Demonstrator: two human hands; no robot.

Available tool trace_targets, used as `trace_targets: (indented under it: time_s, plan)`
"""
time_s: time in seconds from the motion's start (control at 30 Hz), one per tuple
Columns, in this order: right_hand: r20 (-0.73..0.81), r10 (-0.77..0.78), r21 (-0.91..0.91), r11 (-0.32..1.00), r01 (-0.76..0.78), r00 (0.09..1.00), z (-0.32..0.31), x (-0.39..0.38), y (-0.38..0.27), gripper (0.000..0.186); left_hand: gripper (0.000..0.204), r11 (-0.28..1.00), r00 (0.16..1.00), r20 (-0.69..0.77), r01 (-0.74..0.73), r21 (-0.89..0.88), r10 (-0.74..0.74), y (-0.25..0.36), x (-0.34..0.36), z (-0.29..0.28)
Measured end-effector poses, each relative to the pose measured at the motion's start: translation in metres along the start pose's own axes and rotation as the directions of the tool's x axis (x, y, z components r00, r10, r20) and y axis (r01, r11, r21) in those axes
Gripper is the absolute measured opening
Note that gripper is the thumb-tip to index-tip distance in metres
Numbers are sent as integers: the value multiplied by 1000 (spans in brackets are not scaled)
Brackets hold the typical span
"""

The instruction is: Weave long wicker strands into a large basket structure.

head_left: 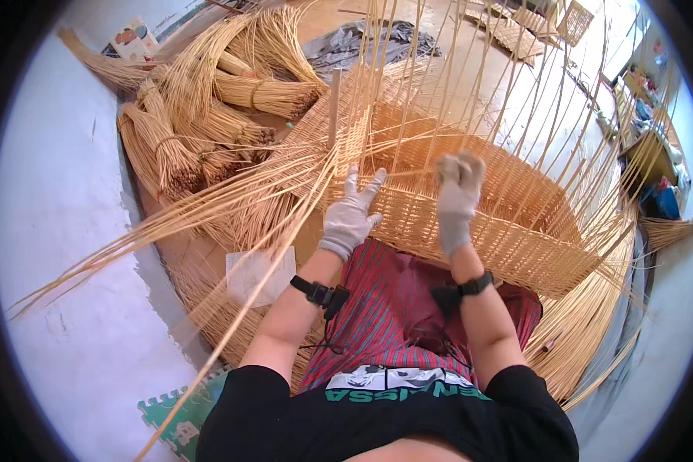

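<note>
A long woven wicker basket [470, 239] lies across my lap, its upright stakes rising from the rim. My left hand [349, 218], in a pale glove, rests with spread fingers against the near wall by the left corner. My right hand [460, 196], gloved too, is closed at the near rim, its fingers blurred. A wicker strand [412, 173] runs along the rim into it. From the left corner a sheaf of loose wicker strands [185, 212] fans out to the left. A wooden stick [335, 108] stands upright at that corner.
Bundles of wicker rods [262, 94] are heaped at the far left. A dark plastic sheet [369, 42] lies behind the basket. Long loose rods [585, 331] cover the floor at right, with a small wooden-handled tool [550, 343] on them. A white wall [61, 231] bounds the left side.
</note>
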State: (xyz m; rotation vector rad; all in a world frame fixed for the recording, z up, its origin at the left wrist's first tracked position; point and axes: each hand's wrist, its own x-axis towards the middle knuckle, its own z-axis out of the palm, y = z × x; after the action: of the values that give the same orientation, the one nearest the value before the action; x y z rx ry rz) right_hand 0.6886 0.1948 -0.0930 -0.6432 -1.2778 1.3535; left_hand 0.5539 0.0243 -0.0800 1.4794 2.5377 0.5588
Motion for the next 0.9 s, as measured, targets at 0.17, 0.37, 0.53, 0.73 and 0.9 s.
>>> trace_targets:
  time_s: [0.17, 0.37, 0.53, 0.73, 0.9]
  plan:
    - [546, -538, -604, 280, 747, 643, 102, 104, -47, 57, 106, 993, 992, -72, 104, -51, -107, 4, 13, 22]
    - [4, -299, -71, 952, 298, 954, 3, 5, -25, 44, 85, 996, 981, -195, -38, -79, 22, -24, 12, 56]
    - [-4, 46, -236, 971, -45, 999, -82, -41, -9, 27, 82, 978, 905, -393, -200, -52, 164, 9, 12, 38]
    - [563, -242, -776, 174, 606, 790, 15, 93, -58, 68, 87, 979, 966, -180, -198, -42, 188, 56, 17, 38]
    - [72, -303, -165, 936, 311, 950, -52, 29, -47, 50, 73, 968, 922, -297, -250, 33, 248, 32, 16, 53]
